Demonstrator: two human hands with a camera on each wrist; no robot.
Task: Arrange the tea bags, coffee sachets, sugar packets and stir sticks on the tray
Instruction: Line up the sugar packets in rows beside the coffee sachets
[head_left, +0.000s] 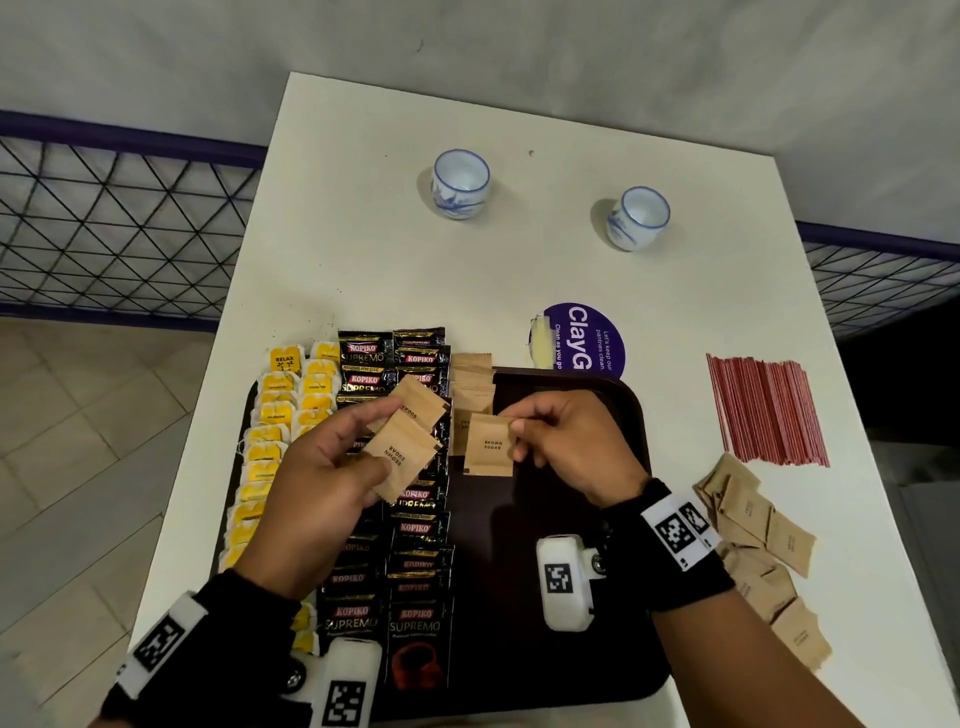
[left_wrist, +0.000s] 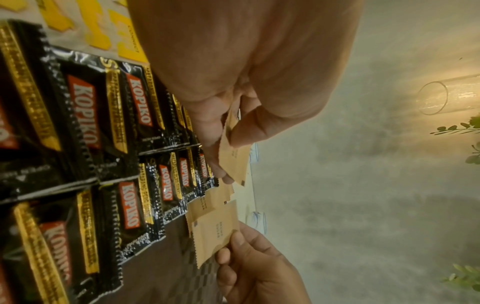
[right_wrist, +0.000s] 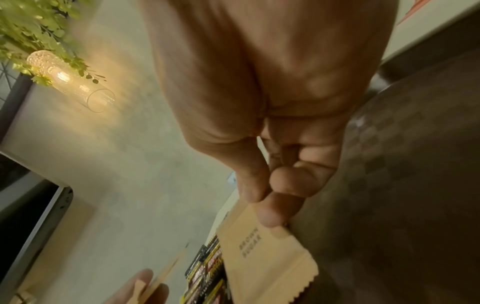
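On the dark brown tray (head_left: 571, 395), yellow tea bags (head_left: 275, 415) fill the left columns and black Kopiko coffee sachets (head_left: 415, 525) the middle ones. A short column of brown sugar packets (head_left: 470, 382) lies beside them. My left hand (head_left: 332, 467) pinches two brown sugar packets (head_left: 405, 447) above the coffee sachets. My right hand (head_left: 550, 441) pinches one brown sugar packet (head_left: 488, 447) (right_wrist: 262, 257) just above the tray, near the sugar column. Loose sugar packets (head_left: 763, 551) and red stir sticks (head_left: 766, 410) lie on the white table (head_left: 415, 260) right of the tray.
Two small blue-and-white cups (head_left: 460, 182) (head_left: 639, 217) stand at the back of the table. A purple round sticker (head_left: 584, 338) lies behind the tray. A wire mesh fence (head_left: 119, 218) runs behind the table's left side. The tray's right half is bare.
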